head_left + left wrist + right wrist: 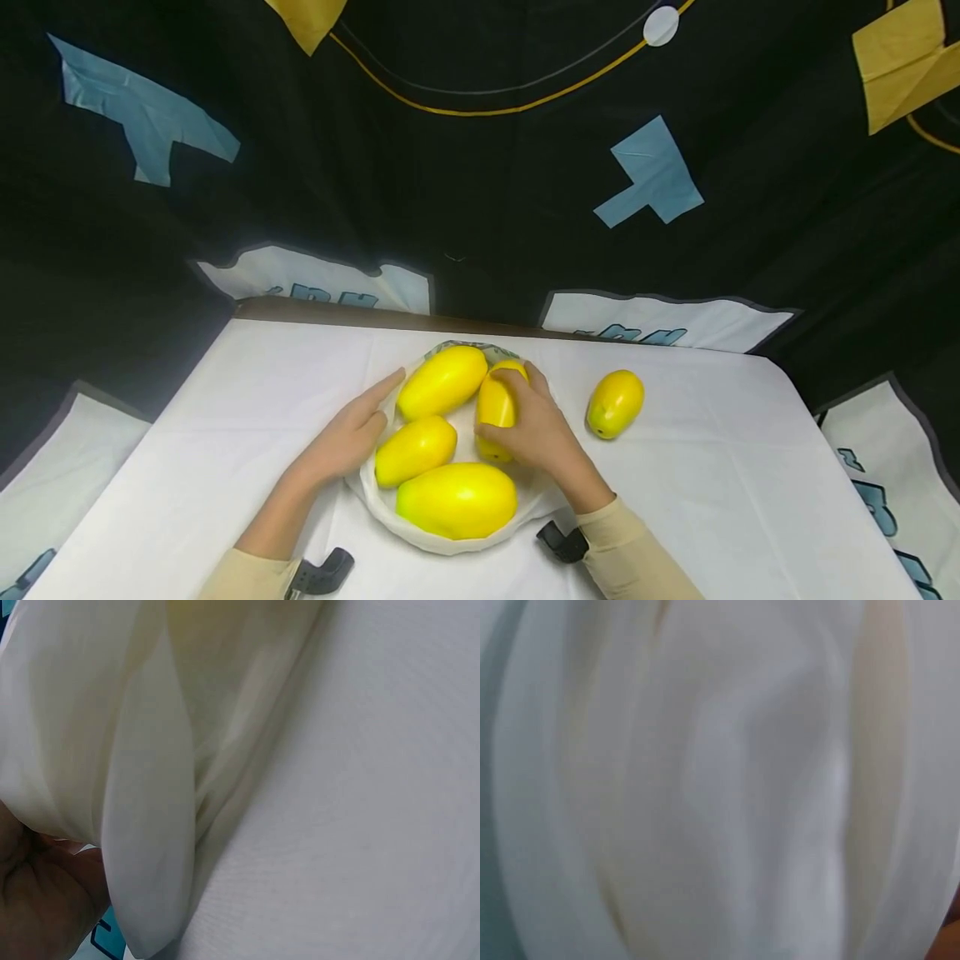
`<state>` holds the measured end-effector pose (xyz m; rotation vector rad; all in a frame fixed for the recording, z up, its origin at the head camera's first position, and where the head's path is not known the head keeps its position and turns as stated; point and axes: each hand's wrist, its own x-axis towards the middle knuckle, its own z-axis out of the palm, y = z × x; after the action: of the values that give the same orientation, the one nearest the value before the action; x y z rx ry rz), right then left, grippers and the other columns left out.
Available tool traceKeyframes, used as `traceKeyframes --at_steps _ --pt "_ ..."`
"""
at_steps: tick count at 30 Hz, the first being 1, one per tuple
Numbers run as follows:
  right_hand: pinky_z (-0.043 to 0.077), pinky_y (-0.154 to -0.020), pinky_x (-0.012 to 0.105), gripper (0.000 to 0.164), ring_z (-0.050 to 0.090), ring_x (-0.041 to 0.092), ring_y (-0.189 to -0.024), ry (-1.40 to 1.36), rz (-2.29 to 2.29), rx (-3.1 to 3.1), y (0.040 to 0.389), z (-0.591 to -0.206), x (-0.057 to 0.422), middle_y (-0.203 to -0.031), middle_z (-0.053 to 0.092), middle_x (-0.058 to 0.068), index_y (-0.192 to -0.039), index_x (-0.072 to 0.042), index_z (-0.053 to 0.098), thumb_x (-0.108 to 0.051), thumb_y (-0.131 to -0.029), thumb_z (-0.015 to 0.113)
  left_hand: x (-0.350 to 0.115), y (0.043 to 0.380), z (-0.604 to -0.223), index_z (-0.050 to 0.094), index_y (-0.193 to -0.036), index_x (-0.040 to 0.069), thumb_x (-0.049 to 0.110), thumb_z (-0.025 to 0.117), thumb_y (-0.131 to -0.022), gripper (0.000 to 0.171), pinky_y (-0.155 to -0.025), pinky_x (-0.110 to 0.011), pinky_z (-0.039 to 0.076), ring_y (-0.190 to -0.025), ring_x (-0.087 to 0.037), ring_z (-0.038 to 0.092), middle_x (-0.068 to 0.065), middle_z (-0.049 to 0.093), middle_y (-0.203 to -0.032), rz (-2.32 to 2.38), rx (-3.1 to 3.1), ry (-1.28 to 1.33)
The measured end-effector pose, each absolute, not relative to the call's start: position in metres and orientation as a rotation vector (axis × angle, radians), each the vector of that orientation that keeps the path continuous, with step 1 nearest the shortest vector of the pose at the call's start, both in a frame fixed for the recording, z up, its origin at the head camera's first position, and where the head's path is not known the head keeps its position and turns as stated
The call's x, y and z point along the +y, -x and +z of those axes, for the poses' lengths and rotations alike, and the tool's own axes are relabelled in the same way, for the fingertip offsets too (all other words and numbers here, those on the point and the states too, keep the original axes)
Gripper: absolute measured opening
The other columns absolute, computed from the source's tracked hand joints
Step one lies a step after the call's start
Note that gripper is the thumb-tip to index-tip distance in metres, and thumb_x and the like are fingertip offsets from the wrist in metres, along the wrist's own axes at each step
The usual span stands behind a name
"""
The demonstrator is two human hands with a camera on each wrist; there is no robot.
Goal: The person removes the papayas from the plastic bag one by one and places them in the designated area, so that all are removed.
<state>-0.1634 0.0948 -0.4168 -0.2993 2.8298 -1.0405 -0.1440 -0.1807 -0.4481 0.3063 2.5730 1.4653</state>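
A round white cloth bag lies with its mouth spread on the table. Inside are a large yellow papaya at the front, a smaller one at left and another at the back. My right hand grips a further papaya at the bag's right side, thumb and fingers on either side of it. My left hand holds the bag's left rim, index finger stretched along it; its other fingers are mostly hidden. White cloth fills the right wrist view, hiding the fruit there.
One more papaya lies on the white-covered table, right of the bag. Black straps show at both wrists. A dark printed curtain hangs behind the table's far edge.
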Motion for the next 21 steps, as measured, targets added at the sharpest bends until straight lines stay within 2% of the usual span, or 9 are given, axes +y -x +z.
traceKeyframes --at_steps 5,13,21 --pt "0.051 -0.089 0.051 0.07 0.051 0.033 -0.116 0.311 -1.04 2.852 0.162 -0.419 0.096 -0.158 0.019 0.01 -0.134 -0.03 0.051 -0.032 -0.072 0.081 -0.18 0.144 -0.449 0.025 -0.155 0.012 0.005 0.036 -0.1 0.057 -0.117 -0.053 0.017 -0.146 -0.029 0.018 -0.006 0.025 -0.159 1.487 2.572 -0.328" --pt "0.05 -0.091 0.056 0.072 0.049 0.035 -0.123 0.324 -1.037 2.876 0.159 -0.411 0.1 -0.159 0.017 0.007 -0.135 -0.034 0.05 -0.033 -0.071 0.083 -0.179 0.143 -0.448 0.026 -0.155 0.011 0.003 0.036 -0.099 0.057 -0.116 -0.054 0.017 -0.146 -0.03 0.018 -0.007 0.026 -0.159 1.482 2.582 -0.331" --pt "0.053 -0.085 0.051 0.071 0.052 0.034 -0.118 0.329 -1.08 2.903 0.157 -0.404 0.111 -0.158 0.019 0.003 -0.132 -0.041 0.049 -0.036 -0.07 0.084 -0.18 0.144 -0.448 0.024 -0.156 0.014 0.006 0.035 -0.1 0.058 -0.117 -0.052 0.017 -0.146 -0.026 0.018 -0.003 0.024 -0.16 1.455 2.584 -0.307"
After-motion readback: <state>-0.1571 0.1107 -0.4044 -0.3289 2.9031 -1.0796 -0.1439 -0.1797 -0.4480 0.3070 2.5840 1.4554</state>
